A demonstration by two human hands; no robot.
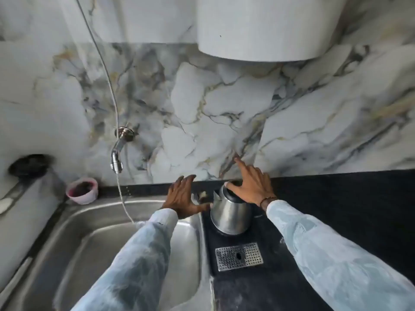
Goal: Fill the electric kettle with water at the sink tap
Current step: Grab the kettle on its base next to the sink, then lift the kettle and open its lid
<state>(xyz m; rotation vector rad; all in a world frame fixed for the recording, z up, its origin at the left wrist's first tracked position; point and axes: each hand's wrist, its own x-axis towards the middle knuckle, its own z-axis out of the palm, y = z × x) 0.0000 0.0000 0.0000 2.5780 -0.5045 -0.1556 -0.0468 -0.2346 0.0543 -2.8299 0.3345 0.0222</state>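
A steel electric kettle (230,215) stands on the black counter just right of the sink (74,223). My right hand (251,185) hovers over its black lid, fingers spread, the thumb near the lid's edge. My left hand (182,197) is open, fingers apart, over the sink's right rim, its thumb close to the kettle's left side. A chrome tap (116,158) comes out of the marble wall at the left, and a thin stream of water (122,196) runs from it into the sink.
A pink bowl (82,191) sits on the ledge behind the sink. A perforated metal drain plate (239,256) lies in the black counter (348,209) in front of the kettle. A white appliance (265,30) hangs on the wall above. A hose (105,70) runs down to the tap.
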